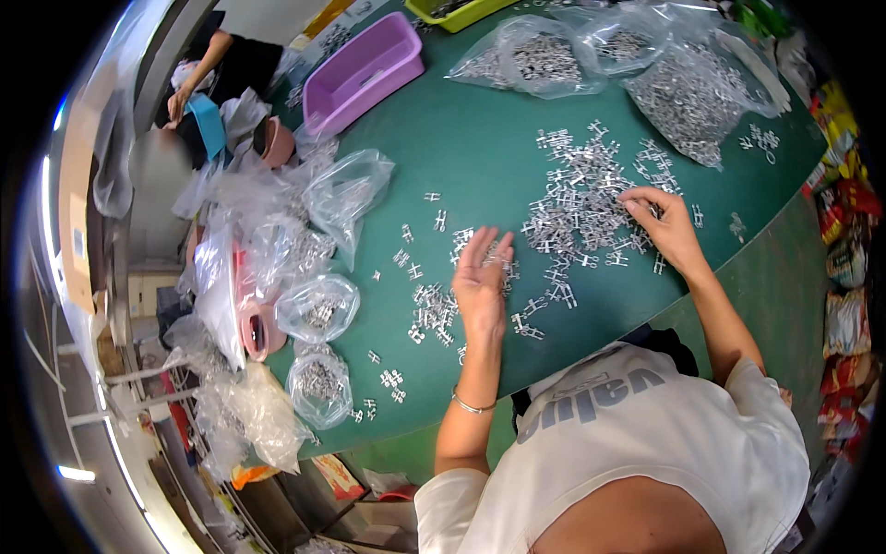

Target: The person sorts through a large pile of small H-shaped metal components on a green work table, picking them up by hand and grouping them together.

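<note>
A wide pile of small silvery metal fittings (pixel 577 198) lies on the green tabletop. At its right side my right hand (pixel 666 229) bends down, thumb and forefinger brought together at the pieces; whatever is between the tips is too small to make out. My left hand (pixel 480 277) hovers or rests left of the pile, fingers stretched and slightly blurred, gripping nothing that I can see. Next to it lies a smaller cluster of the same fittings (pixel 434 312), partly covered by the hand. Loose pieces (pixel 391 379) are scattered farther left.
Clear plastic bags of fittings (pixel 692 97) stand at the far right. Along the left edge are more bags (pixel 318 305) and a pink container (pixel 262 331). A purple basin (pixel 365 74) and a yellow-green tray (pixel 457 11) sit at the back. Another person's arm (pixel 205 66) shows at far left.
</note>
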{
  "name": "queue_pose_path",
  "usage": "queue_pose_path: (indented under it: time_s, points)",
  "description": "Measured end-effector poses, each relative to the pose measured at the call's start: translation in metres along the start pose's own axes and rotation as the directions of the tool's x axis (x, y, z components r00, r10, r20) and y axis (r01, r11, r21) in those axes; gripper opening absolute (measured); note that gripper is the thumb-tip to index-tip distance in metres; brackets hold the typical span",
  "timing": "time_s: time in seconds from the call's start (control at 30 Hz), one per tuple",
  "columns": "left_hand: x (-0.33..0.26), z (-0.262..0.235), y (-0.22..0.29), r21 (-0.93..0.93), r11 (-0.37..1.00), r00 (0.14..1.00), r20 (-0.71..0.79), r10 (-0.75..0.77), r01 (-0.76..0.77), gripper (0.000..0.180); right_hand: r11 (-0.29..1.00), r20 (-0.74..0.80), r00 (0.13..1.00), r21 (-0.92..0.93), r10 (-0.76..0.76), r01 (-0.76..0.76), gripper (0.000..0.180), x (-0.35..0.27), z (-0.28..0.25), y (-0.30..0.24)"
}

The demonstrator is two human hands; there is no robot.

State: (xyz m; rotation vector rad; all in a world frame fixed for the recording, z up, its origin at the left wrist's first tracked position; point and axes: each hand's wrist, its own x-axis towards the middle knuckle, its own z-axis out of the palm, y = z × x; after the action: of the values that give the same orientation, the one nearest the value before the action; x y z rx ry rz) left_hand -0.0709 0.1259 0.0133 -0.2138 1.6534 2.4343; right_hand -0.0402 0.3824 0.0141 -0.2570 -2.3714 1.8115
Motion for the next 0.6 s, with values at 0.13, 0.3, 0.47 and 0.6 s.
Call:
queue_pose_path:
  time_s: [0.13, 0.3, 0.47, 0.6]
  points:
    - [0.014, -0.005, -0.002, 0.434, 0.874, 0.976, 0.078, 0.204, -0.218, 0.037, 0.884, -0.024, 0.965, -0.408, -0.26, 0.228, 0.018, 0.005, 0.008, -0.003]
    - [0.014, 0.028, -0.004, 0.78, 0.356, 0.851, 0.416, 0.32, -0.515, 0.035, 0.745, 0.122, 0.951, -0.595, -0.286, 0.3, 0.02, 0.009, 0.031, -0.003]
    - [0.014, 0.046, -0.018, 0.78, 0.11, 0.782, 0.587, 0.209, -0.615, 0.026, 0.737, 0.247, 0.888, -0.495, -0.389, 0.46, 0.012, 0.001, 0.023, 0.006]
    - [0.019, 0.033, -0.018, 0.744, 0.171, 0.756, 0.592, 0.281, -0.646, 0.016, 0.82, 0.294, 0.891, -0.366, -0.347, 0.44, 0.012, 0.0, 0.002, 0.005]
